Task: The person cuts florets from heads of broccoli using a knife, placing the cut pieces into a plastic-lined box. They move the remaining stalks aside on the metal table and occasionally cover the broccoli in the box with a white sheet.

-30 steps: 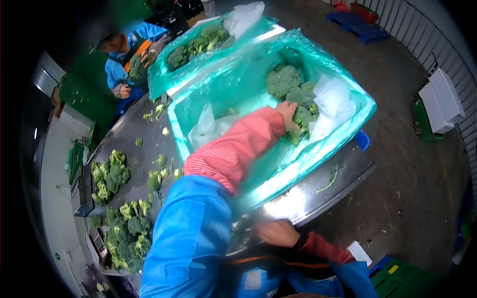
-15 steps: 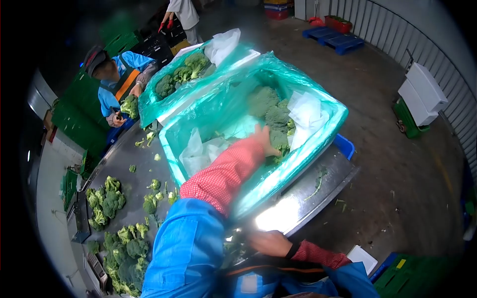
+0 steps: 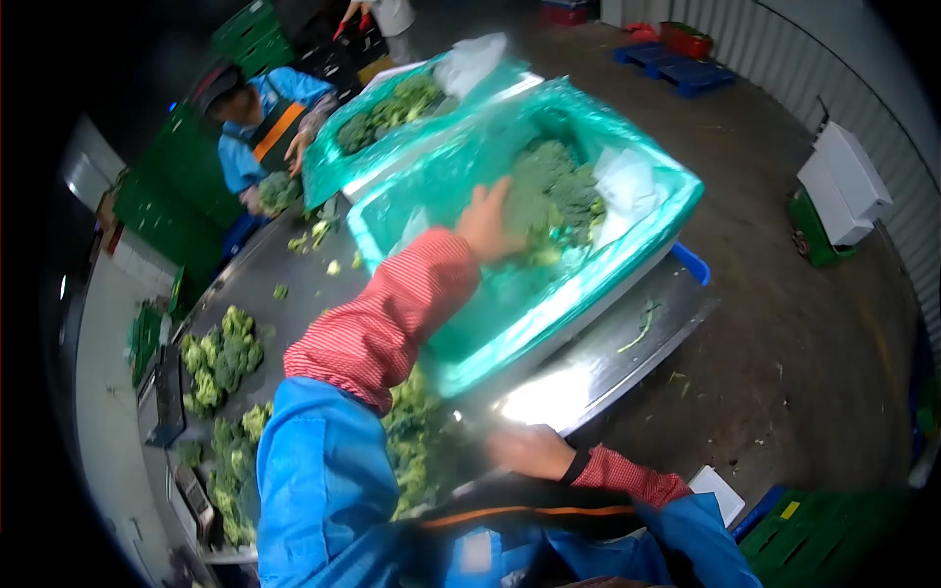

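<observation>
My left hand (image 3: pixel 487 223), in a red patterned sleeve, is over the box lined with green plastic (image 3: pixel 470 377). Its fingers are spread and hold nothing, close beside the broccoli heads (image 3: pixel 564 181) at the box's far right side. White wrapping (image 3: pixel 627 191) lies next to those heads. My right hand (image 3: pixel 529 451) is low, by the near edge of the metal table (image 3: pixel 294 314); motion blurs its fingers, so its grip cannot be made out. Left of it, more broccoli (image 3: pixel 412 431) lies partly behind my left sleeve.
A co-worker (image 3: pixel 265 122) at the upper left holds a broccoli head (image 3: pixel 278 193) beside a second lined box (image 3: pixel 328 176). Broccoli piles (image 3: pixel 221 363) lie on the table's left. White boxes (image 3: pixel 843 186) and a blue pallet (image 3: pixel 676 69) stand on the floor.
My left hand has drawn back left and up from the heads in the box. The broccoli left of my right hand shows more. The co-worker's broccoli head has shifted in view.
</observation>
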A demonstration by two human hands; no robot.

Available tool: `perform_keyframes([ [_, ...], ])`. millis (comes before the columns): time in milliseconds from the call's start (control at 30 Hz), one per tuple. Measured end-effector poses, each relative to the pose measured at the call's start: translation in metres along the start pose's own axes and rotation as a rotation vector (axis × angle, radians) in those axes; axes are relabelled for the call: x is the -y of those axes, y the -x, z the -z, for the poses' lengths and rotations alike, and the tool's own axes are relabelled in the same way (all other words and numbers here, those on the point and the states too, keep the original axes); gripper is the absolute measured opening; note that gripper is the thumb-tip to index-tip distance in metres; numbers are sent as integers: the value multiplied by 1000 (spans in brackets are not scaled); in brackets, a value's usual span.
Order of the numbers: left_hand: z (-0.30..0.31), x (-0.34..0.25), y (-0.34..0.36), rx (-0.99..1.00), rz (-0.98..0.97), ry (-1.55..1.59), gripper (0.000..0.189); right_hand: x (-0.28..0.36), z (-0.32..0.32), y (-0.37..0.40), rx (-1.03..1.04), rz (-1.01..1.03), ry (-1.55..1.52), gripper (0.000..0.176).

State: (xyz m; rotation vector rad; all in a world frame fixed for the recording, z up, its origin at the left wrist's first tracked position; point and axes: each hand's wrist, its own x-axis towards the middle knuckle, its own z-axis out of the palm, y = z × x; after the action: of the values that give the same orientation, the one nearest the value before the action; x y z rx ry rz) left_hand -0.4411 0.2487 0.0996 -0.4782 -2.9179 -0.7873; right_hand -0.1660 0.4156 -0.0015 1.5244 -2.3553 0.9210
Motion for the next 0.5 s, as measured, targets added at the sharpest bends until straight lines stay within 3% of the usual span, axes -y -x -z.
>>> perform_keyframes([
  [33,16,6,12,-54,-1,96,109,1,-11,-1,-75,80,93,10],
  [133,73,21,54,-182,49,343,109,14,-6,-15,-15,50,3,7],
  [167,89,33,72,-218,66,486,106,21,-11,-16,31,-120,-107,12],
  [233,131,19,129,-257,235,813,93,29,-11,-26,-28,-140,-132,17],
  [300,152,28,181,-274,369,943,89,35,-18,-33,-84,-183,-171,24],
  [367,149,53,235,-334,436,962,87,41,-25,-42,-124,-381,-382,25],
  [433,134,64,289,-364,622,907,90,44,-35,-51,-96,-488,-439,26],
  [500,100,84,336,-394,739,839,93,46,-46,-63,-144,-488,-422,23],
])
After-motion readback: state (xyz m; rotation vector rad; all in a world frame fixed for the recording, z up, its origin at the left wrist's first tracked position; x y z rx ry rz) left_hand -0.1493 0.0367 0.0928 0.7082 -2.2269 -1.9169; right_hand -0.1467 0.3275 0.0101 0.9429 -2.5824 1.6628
